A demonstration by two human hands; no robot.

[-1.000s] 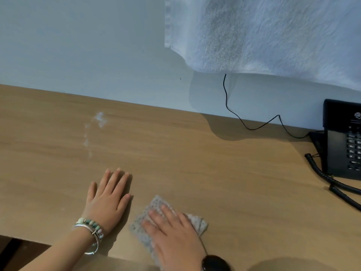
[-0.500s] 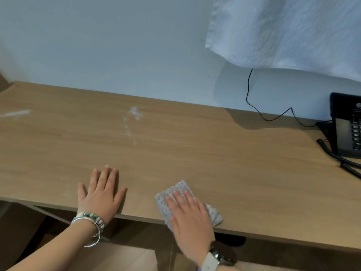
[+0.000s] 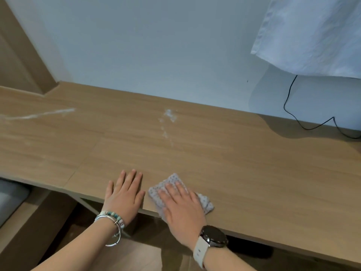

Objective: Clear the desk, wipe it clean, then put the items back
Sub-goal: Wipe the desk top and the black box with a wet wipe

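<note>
Here a long, light wood-grain table [image 3: 234, 163] runs along a pale, bare wall [image 3: 156, 45], with a wooden panel [image 3: 19, 55] rising at the far left corner and brown floor [image 3: 127, 257] showing below the near edge. Two whitish smears mark the top: a long streak [image 3: 39, 114] at the far left and a blotchy patch [image 3: 170, 116] near the middle. A small folded cloth [image 3: 173, 179], grey with fine dark speckles, lies flat at the near edge of the table. The right hand [image 3: 181, 206], with a watch [image 3: 213, 236] on its wrist, presses on it with straight, slightly spread fingers. Just to its left, the left hand [image 3: 125, 192], with bracelets [image 3: 111, 222] on its wrist, rests palm-down on the bare wood, fingers straight and close together, thumb out. The palm hides much of the cloth. A white fabric [image 3: 312, 36] hanging at the upper right and a black cable [image 3: 289, 106] below it are cut off by the frame, and a dark shape under the table by the right wrist is hard to make out.
</note>
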